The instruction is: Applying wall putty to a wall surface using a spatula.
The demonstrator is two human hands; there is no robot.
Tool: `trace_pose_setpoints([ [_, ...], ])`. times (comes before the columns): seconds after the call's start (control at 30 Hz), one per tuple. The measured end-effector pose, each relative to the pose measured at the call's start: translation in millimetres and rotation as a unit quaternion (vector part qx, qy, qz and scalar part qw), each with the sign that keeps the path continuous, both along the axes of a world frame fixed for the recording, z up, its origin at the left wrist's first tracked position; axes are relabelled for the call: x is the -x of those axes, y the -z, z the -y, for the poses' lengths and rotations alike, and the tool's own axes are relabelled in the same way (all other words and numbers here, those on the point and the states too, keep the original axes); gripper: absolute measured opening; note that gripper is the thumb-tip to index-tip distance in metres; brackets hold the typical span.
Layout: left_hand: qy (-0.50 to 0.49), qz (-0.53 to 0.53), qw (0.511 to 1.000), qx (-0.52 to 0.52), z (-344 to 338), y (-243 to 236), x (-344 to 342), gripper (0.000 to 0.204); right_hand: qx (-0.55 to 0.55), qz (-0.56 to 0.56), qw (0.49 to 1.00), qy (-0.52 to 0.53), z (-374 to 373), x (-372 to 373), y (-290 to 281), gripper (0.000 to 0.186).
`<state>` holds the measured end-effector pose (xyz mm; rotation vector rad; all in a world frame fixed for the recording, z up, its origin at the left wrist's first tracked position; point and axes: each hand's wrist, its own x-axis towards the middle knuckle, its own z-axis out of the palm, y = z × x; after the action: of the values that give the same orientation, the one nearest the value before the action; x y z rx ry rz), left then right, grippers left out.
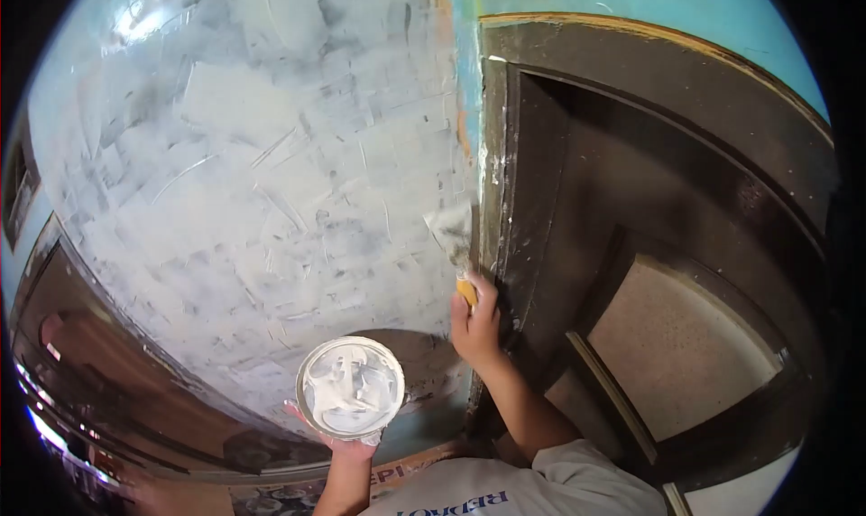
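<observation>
- Right hand (475,322) has its fingers wrapped round the yellow handle of a scraper (448,227); blade's at the patchy wall (271,200), just beside the dark door frame (494,182). Can't tell if it's touching.
- Left hand (350,446) cups the tub (401,391) from below, fingers partly hidden.
- Risk, imo: swing the blade too far right and white paste (361,390) smears the frame. Tip that left palm and the tub could slide.
- Count: 1 scraper, 1 tub, 2 hands.
</observation>
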<state>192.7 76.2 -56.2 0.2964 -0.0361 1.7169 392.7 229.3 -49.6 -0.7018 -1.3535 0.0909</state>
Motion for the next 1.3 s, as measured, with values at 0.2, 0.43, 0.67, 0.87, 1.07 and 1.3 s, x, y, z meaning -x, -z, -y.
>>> trace_pose_setpoints([
  [0.2,0.054,-0.025,0.998,-0.008,-1.4,-7.6,17.0,0.094,0.043,0.069,0.995,0.065,3.0,-0.4,46.3,0.040],
  [0.43,0.075,-0.036,0.996,-0.023,3.3,4.0,36.4,0.094,0.031,0.031,0.998,0.051,15.2,10.5,78.6,0.038],
  [0.67,0.106,-0.040,0.993,-0.027,1.3,5.5,47.0,0.093,0.150,0.002,0.988,0.028,12.4,15.0,99.5,0.038],
  [0.87,0.131,-0.036,0.990,-0.046,0.1,20.9,56.2,0.093,0.136,-0.014,0.990,0.030,29.5,18.2,172.9,0.037],
  [1.07,0.140,-0.039,0.988,-0.051,-7.9,14.0,43.8,0.092,0.086,-0.003,0.994,0.070,3.8,22.0,87.4,0.037],
  [1.3,0.145,-0.040,0.987,-0.057,-11.1,11.2,46.4,0.092,0.215,0.016,0.976,0.028,46.2,21.3,232.4,0.036],
])
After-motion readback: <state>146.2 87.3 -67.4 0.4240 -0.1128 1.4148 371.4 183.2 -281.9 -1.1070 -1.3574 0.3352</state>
